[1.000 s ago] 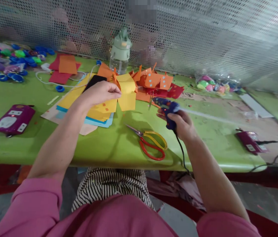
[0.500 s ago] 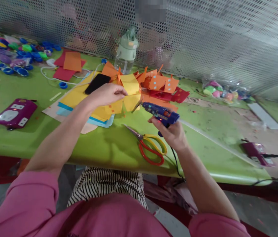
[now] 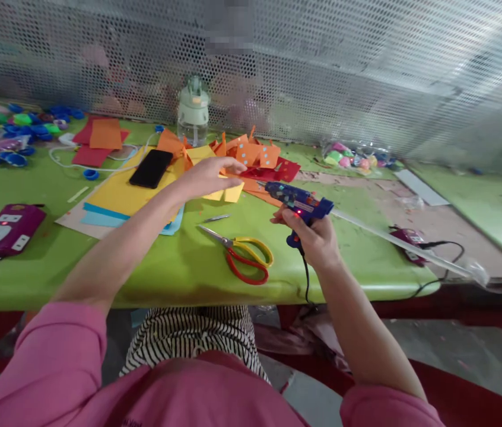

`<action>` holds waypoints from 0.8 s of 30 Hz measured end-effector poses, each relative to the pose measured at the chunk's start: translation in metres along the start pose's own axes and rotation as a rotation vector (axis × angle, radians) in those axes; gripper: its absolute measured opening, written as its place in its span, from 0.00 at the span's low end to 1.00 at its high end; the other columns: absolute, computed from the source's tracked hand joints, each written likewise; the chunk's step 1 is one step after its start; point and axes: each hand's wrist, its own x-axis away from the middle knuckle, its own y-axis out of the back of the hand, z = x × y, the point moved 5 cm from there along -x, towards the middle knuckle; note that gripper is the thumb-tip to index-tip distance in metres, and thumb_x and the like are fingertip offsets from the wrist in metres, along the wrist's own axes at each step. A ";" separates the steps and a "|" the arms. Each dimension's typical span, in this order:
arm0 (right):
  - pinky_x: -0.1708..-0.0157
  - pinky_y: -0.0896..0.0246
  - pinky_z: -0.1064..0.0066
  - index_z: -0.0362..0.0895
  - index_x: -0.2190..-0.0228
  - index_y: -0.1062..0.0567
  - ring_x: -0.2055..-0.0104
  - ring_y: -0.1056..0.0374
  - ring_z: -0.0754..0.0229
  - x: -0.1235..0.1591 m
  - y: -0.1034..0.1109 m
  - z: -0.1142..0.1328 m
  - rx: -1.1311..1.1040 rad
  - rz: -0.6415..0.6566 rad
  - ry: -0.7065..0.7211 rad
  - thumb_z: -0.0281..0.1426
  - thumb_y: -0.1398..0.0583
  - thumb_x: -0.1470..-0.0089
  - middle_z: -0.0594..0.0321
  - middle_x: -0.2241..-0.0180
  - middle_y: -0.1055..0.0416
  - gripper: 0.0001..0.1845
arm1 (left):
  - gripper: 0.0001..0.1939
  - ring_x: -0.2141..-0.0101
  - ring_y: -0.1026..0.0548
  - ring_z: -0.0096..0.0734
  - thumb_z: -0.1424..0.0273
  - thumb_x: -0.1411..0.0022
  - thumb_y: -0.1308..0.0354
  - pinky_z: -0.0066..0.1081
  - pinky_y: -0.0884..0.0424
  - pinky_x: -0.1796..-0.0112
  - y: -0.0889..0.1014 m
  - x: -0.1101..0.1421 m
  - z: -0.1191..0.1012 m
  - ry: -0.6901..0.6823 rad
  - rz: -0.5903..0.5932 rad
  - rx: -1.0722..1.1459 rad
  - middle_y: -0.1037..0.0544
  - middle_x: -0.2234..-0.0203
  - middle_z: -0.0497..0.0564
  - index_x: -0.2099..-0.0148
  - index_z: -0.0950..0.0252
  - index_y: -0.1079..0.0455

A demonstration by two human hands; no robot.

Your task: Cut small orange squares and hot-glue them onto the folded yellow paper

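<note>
My right hand [image 3: 315, 234] is wrapped round a blue hot glue gun [image 3: 302, 201], its nozzle pointing left and a long clear glue stick [image 3: 393, 240] trailing from its back. My left hand [image 3: 218, 174] hovers over yellow paper pieces [image 3: 233, 191], thumb and fingers apart, with nothing seen between them. Behind it lie folded orange paper pieces [image 3: 255, 153] with pale dots. On the table in front are a slim pointed metal tool [image 3: 216, 218] and scissors [image 3: 244, 255] with one yellow and one red handle loop.
A black phone [image 3: 151, 168] rests on stacked yellow sheets [image 3: 115, 193]. A water bottle [image 3: 193, 112] stands by the mesh panel. Purple boxes sit left [image 3: 6, 230] and right [image 3: 409, 244]. Blue caps [image 3: 13, 159] lie far left, and bagged colourful pieces [image 3: 360, 157] at right.
My left hand has opened its pinch and come away from the yellow paper. The slim metal tool now shows on the table behind the scissors. The view has shifted right; the glue gun stays in my right hand.
</note>
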 end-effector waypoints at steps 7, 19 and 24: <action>0.58 0.25 0.61 0.47 0.67 0.23 0.63 0.24 0.57 0.008 0.000 0.005 -0.087 0.030 0.070 0.48 0.33 0.48 0.64 0.66 0.24 0.17 | 0.07 0.57 0.22 0.30 0.68 0.39 0.38 0.36 0.33 0.47 -0.046 -0.003 -0.033 0.054 0.140 0.513 0.18 0.61 0.51 0.61 0.66 0.24; 0.57 0.25 0.57 0.46 0.65 0.23 0.63 0.24 0.53 -0.007 0.048 -0.056 0.043 -0.083 -0.056 0.56 0.32 0.56 0.62 0.68 0.23 0.28 | 0.27 0.64 0.23 0.42 0.46 0.34 0.50 0.36 0.33 0.60 -0.018 0.039 -0.032 0.253 -0.156 -0.447 0.22 0.72 0.56 0.68 0.64 0.29; 0.61 0.25 0.61 0.44 0.61 0.23 0.62 0.23 0.54 -0.004 0.052 -0.058 0.035 0.014 -0.091 0.57 0.35 0.53 0.58 0.62 0.21 0.30 | 0.23 0.56 0.24 0.49 0.53 0.34 0.45 0.40 0.33 0.55 -0.026 0.057 -0.033 0.198 -0.132 -0.651 0.21 0.58 0.63 0.53 0.69 0.27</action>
